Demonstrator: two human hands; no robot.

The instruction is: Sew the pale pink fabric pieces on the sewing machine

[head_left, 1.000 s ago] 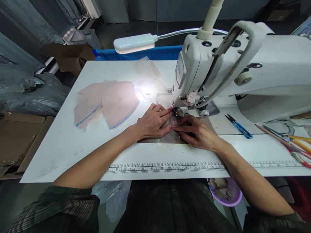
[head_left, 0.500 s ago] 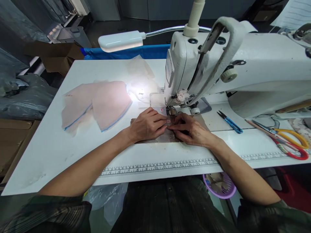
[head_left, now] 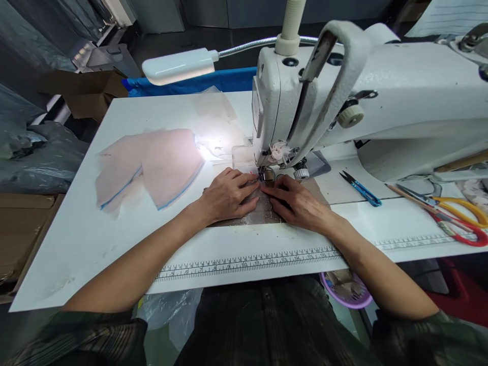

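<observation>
My left hand (head_left: pixel 231 197) lies on a thin, sheer piece of fabric (head_left: pixel 263 211), with its fingers stretched toward the presser foot (head_left: pixel 267 174) of a white sewing machine (head_left: pixel 280 96). On the other side of the foot, my right hand (head_left: pixel 295 202) rests on the same sheer piece, fingers apart and index fingertip close to the needle area. Under both hands is a brownish flat surface (head_left: pixel 316 190). The fingers partly cover the sheer piece, and its edges are hard to make out.
Pale pink sheer pieces with blue edges (head_left: pixel 171 162) lie at left, beneath a lit lamp (head_left: pixel 179 66). Blue thread snips (head_left: pixel 360 188) and scissors with yellow and red handles (head_left: pixel 459 216) lie at right. A ruler strip (head_left: pixel 244 265) lines the front edge; a purple basket (head_left: pixel 348 305) stands below.
My right hand's fingers have loosened from a pinch and spread on the fabric. My left fingers have moved slightly forward toward the presser foot. The view has shifted a little.
</observation>
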